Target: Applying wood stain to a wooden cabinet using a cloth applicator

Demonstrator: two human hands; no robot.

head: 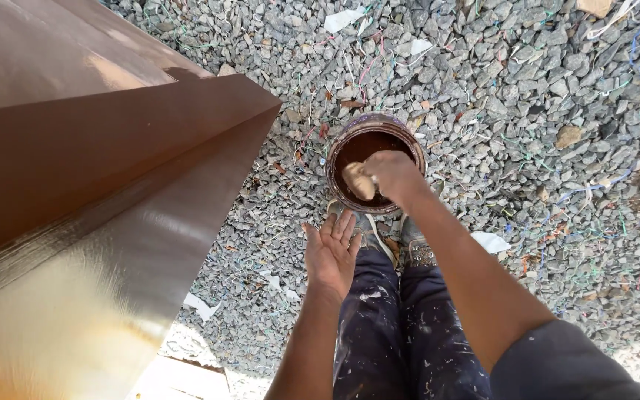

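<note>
My right hand (392,175) reaches down over a round paint can (409,144) holding dark brown paint. It grips a pale wad, a cloth or sponge (358,180), just above the paint surface. My left hand (330,250) hangs lower and nearer to me, palm up with fingers spread, holding nothing. The can stands on gravel right in front of my shoes (415,248). My paint-spattered dark trousers (398,333) fill the lower middle.
A large glossy brown-painted panel (98,200) slopes across the left half, its corner ending near the can. Grey gravel (527,133) strewn with coloured wire scraps and paper bits covers the ground. A pale board (183,378) lies under the panel's lower edge.
</note>
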